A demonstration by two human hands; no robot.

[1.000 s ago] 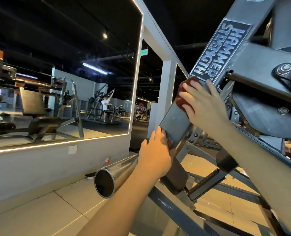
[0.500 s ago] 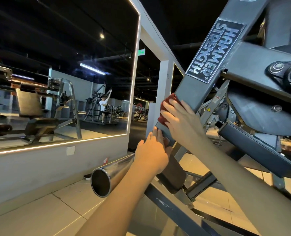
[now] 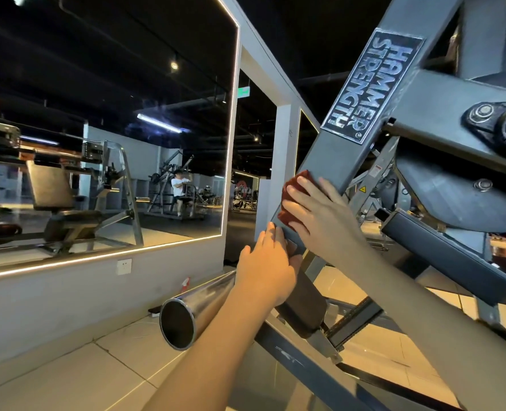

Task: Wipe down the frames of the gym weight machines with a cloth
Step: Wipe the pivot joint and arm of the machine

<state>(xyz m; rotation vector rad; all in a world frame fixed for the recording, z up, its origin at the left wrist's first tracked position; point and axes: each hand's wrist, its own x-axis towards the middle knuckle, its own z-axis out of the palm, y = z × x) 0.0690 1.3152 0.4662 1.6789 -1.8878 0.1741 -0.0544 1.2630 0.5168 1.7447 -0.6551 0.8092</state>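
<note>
A grey slanted frame beam (image 3: 331,155) of a weight machine rises from lower left to upper right, with a Hammer Strength nameplate (image 3: 370,87) on it. My right hand (image 3: 320,215) presses a dark red cloth (image 3: 290,203) flat against the beam's lower part, below the nameplate. Just beneath it, my left hand (image 3: 268,268) rests on the beam's lower end, fingers together, above a dark pad (image 3: 302,307). Most of the cloth is hidden under my right fingers.
A chrome weight-sleeve tube (image 3: 192,310) sticks out toward me at lower left. A large wall mirror (image 3: 103,143) with a lit edge reflects benches and a seated person. More frame arms and a pivot bearing (image 3: 500,123) crowd the right. Tiled floor (image 3: 68,378) lies below.
My right hand slid the cloth down the beam from beside the nameplate to its lower part. My left hand kept its place on the beam's lower end.
</note>
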